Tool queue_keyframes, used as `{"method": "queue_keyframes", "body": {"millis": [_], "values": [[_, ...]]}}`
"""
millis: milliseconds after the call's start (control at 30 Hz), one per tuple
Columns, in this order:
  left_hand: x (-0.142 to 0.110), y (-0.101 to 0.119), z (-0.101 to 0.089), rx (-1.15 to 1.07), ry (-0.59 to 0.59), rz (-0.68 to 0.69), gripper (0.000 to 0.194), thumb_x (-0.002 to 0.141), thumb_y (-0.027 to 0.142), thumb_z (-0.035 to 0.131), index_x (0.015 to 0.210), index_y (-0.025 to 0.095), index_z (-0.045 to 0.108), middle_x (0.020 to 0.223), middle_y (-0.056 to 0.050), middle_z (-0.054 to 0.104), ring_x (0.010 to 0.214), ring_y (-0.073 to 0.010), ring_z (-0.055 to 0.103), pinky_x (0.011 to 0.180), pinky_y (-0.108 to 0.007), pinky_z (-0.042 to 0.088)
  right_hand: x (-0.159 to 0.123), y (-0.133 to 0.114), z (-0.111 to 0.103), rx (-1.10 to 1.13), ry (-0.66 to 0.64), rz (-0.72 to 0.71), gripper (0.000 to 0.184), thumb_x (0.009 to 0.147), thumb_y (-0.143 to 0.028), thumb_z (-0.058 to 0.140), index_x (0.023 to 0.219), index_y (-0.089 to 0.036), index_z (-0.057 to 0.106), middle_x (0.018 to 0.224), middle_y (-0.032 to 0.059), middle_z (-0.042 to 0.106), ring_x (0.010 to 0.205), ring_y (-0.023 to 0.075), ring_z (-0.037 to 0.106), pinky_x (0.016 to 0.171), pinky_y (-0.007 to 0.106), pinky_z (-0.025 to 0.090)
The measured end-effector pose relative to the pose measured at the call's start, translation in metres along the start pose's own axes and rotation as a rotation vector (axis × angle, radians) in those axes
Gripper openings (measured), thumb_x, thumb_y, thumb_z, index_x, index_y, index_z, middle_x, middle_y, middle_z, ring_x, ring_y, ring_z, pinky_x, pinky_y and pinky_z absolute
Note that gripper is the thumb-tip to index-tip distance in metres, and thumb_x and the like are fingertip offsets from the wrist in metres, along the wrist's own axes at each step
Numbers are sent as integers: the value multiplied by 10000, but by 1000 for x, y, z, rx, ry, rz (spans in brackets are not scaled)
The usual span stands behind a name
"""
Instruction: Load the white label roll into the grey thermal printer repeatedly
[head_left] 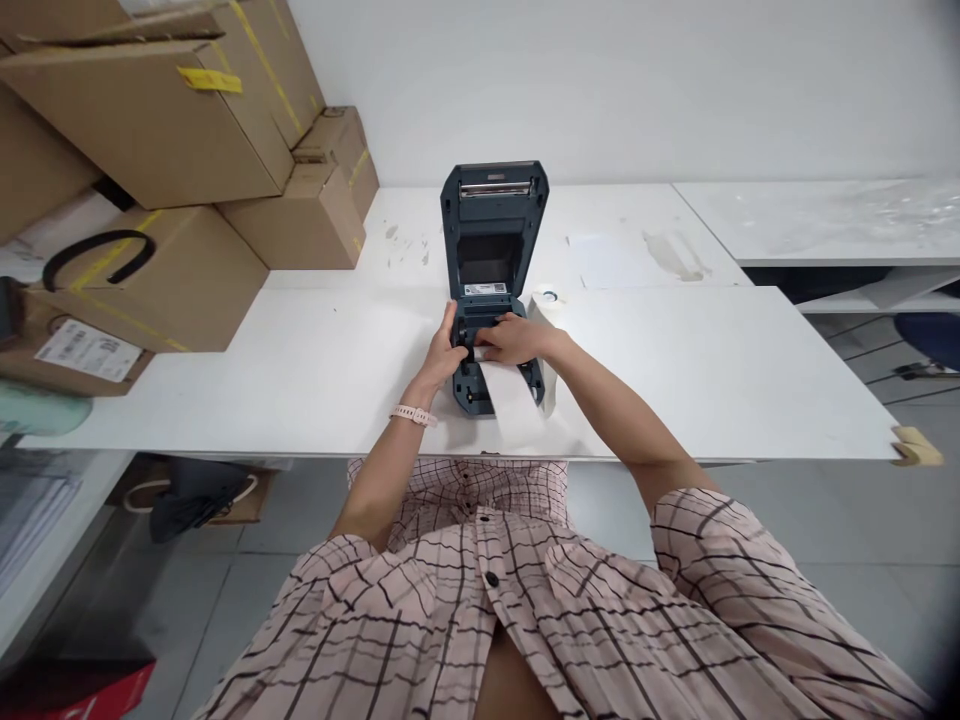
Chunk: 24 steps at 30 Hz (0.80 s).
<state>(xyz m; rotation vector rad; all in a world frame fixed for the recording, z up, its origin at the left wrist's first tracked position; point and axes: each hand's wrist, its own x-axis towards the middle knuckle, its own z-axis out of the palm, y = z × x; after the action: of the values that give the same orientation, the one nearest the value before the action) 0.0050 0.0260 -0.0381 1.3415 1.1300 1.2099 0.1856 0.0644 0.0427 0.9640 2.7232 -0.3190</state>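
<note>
A dark label printer (466,393) stands on the white table with its lid (489,225) raised. My left hand (441,352) holds the printer's left side, fingers stretched along the outer wall and thumb over the edge. Inside the printer, my right hand (511,338) is closed over a roll of white labels (481,354), mostly hidden under the fingers. From it a white paper strip (514,398) hangs out over the printer's front towards me. Just right of the printer, partly behind my right wrist, stands another white roll (545,300).
Cardboard boxes (187,130) are stacked at the left, with a black curved band (97,245) on one of them. The white table (712,370) ends in a front edge close to my body. A dark blue stool (930,338) stands at the far right.
</note>
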Motion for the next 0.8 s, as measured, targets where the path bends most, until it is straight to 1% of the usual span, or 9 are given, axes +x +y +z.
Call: {"method": "queue_keyframes", "body": {"millis": [100,200,267,333,400,433,533,633,800], "values": [[0,-4,6,-45,40,-27,1093,674,47,604,1671,275,218,1735,-34,315,1600,-282,306,1320,-480,252,-6,9,-10,245,-12,-114,446,938,-326,585,1347,-163,656,1112,137,771,1024,309,697,964,449,484],[0,-6,7,-71,58,-55,1064,692,83,623,1667,247,228,1715,-74,355,1566,-300,374,1292,-484,311,-30,23,-17,617,26,-325,492,936,-381,647,1389,-189,630,1242,123,730,1043,257,678,907,402,525],[-1,-6,7,-74,64,-64,1048,703,111,640,1662,254,241,1711,-73,364,1576,-305,352,1292,-469,308,-61,35,-10,856,139,-466,507,930,-426,696,1392,-229,627,1274,99,721,1068,231,675,897,380,540],[-4,-4,6,-73,70,-70,1037,708,125,641,1659,254,247,1715,-70,357,1594,-301,315,1296,-448,299,-100,47,8,1041,334,-526,483,906,-436,746,1350,-273,648,1195,73,748,1027,218,690,871,381,557],[-8,-1,7,-66,83,-85,1024,708,124,627,1655,248,259,1722,-70,341,1597,-297,305,1290,-434,311,-139,58,36,1165,526,-495,406,875,-440,784,1247,-305,694,1057,53,771,963,224,705,858,406,572],[-10,2,8,-62,89,-94,1019,706,123,620,1652,251,265,1727,-66,330,1596,-297,307,1285,-434,322,-155,63,50,1202,579,-435,376,859,-441,800,1199,-309,710,1035,51,769,960,228,703,860,415,575],[-14,9,10,-62,100,-111,1017,694,119,616,1644,261,281,1735,-51,310,1597,-305,301,1282,-436,330,-179,78,89,1282,592,-166,342,856,-409,806,1166,-309,699,1084,43,753,931,207,688,809,383,581],[-15,12,12,-76,107,-108,1033,671,111,615,1642,234,285,1735,-66,311,1602,-313,286,1299,-439,293,-166,91,115,1343,578,7,384,821,-400,835,1144,-298,655,1131,40,748,925,190,682,799,357,577],[-12,10,12,-87,142,-117,1056,629,106,595,1636,230,304,1727,-61,333,1613,-309,261,1310,-442,262,-128,103,137,1378,646,98,487,701,-468,884,1050,-281,602,1158,47,756,1029,206,714,940,384,577]]}}
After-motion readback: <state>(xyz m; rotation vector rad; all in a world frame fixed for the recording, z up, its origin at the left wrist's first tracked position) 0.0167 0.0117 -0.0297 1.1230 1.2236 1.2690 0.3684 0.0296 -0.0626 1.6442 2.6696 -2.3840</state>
